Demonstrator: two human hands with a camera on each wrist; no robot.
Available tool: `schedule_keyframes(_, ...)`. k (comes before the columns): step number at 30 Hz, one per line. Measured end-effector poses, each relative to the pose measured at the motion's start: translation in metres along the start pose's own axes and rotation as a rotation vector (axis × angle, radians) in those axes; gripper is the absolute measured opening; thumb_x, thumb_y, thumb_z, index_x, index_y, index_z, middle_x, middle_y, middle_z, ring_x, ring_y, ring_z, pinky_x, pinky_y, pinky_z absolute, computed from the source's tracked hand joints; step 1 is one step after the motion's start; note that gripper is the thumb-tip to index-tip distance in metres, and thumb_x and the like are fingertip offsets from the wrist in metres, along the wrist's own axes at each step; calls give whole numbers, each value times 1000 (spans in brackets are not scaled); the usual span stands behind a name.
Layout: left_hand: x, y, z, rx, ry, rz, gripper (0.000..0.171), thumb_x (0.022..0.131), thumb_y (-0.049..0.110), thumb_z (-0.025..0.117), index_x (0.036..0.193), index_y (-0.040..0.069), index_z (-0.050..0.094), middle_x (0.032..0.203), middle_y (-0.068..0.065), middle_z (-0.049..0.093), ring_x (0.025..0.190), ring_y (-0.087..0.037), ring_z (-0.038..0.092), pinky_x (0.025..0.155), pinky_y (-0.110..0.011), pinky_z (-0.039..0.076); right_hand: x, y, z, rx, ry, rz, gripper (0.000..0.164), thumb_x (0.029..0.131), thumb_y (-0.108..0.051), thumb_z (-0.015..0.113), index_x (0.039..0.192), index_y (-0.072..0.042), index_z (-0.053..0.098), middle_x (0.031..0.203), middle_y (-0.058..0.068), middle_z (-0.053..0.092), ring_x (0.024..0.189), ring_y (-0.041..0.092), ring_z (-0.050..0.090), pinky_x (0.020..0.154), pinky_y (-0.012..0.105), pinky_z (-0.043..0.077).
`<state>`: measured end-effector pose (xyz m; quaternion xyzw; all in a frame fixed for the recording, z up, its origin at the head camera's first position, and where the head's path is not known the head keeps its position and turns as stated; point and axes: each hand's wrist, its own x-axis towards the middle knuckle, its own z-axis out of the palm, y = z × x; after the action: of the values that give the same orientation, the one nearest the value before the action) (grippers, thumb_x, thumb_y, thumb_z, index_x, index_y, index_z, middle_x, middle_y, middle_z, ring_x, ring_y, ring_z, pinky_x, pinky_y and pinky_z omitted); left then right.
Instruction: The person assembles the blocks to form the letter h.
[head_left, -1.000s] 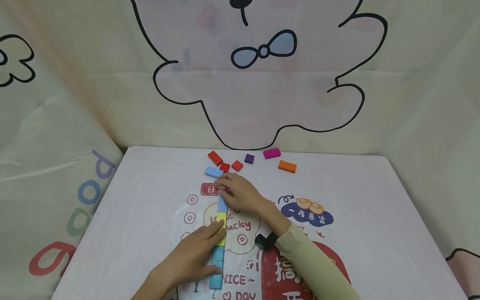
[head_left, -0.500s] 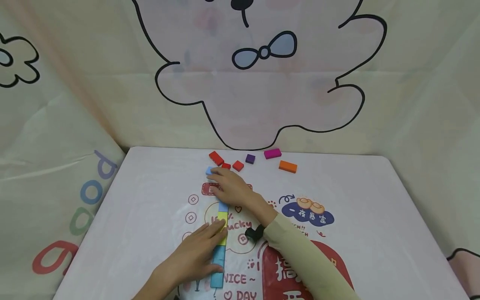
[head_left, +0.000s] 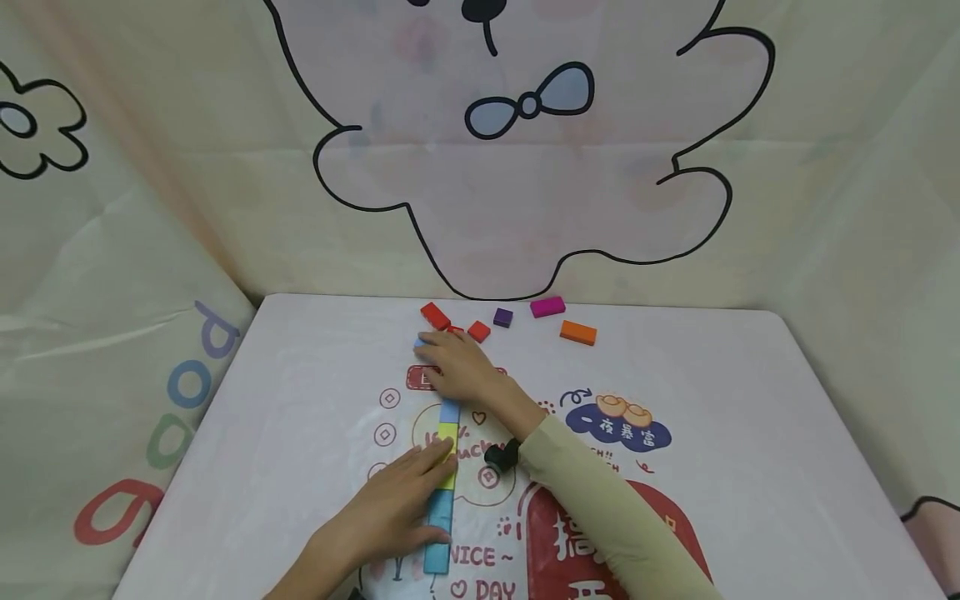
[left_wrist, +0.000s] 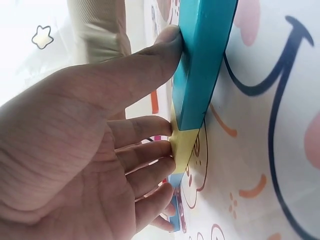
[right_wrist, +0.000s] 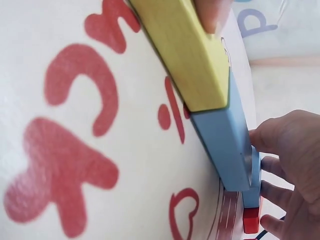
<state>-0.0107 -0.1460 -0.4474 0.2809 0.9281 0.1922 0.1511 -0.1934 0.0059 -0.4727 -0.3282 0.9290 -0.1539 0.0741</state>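
Observation:
A straight row of blocks runs away from me in the head view: teal blocks (head_left: 437,558), yellow (head_left: 447,432), then light blue (head_left: 449,411). My left hand (head_left: 390,508) lies along it; in the left wrist view, the thumb touches a teal block (left_wrist: 205,65) and fingertips touch the yellow section (left_wrist: 182,147). My right hand (head_left: 468,371) reaches past the row's far end. In the right wrist view, its thumb is at the light blue block (right_wrist: 222,135), with the fingers extended at a farther light blue block (right_wrist: 252,197), mostly covered in the head view.
Near the far table edge lie red blocks (head_left: 435,316), a purple block (head_left: 503,317), a magenta block (head_left: 547,307) and an orange block (head_left: 578,333). A fabric backdrop (head_left: 615,200) stands behind the white printed table (head_left: 750,433).
My right hand has moved away from me and slightly left, off the row's far end and over the farther light blue block. The left hand stays on the row.

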Motion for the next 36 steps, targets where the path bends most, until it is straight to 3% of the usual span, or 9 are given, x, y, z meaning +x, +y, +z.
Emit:
schedule_keyframes(5, 0, 0, 0, -10, -2, -12, 95, 81, 50, 90, 158, 13, 49, 172, -6, 40, 157, -31, 43, 121, -56, 45, -1, -2, 0, -37, 12, 1, 45, 106, -33, 62, 150, -23, 61, 165, 0, 50, 158, 22, 42, 135, 56, 22)
schedule_keyframes(11, 0, -1, 0, -2, -4, -23, 95, 80, 51, 90, 158, 14, 50, 171, -6, 40, 156, -31, 44, 119, -56, 47, -4, -3, -4, -90, -10, -5, 46, 107, -36, 61, 151, -23, 60, 162, 1, 53, 154, 24, 47, 133, 49, 30)
schedule_keyframes(16, 1, -2, 1, 0, -11, -36, 95, 79, 53, 90, 158, 16, 51, 171, -5, 41, 156, -31, 44, 119, -55, 48, -4, -5, -12, -74, -35, -17, 50, 107, -33, 63, 154, -18, 56, 162, 4, 53, 153, 24, 48, 129, 44, 38)
schedule_keyframes(28, 2, -2, 2, 7, -10, -36, 95, 78, 53, 90, 157, 17, 52, 170, -4, 42, 155, -32, 46, 117, -56, 50, -7, -3, -18, -39, -109, -33, 53, 106, -25, 64, 157, -15, 53, 168, 4, 46, 159, 24, 41, 131, 43, 35)
schedule_keyframes(36, 1, -1, 1, -15, -7, -28, 95, 78, 51, 91, 157, 16, 52, 169, -6, 44, 155, -32, 46, 116, -56, 50, -8, 1, -19, -35, -79, -24, 54, 104, -28, 68, 154, -12, 55, 158, 9, 55, 149, 25, 51, 128, 41, 40)
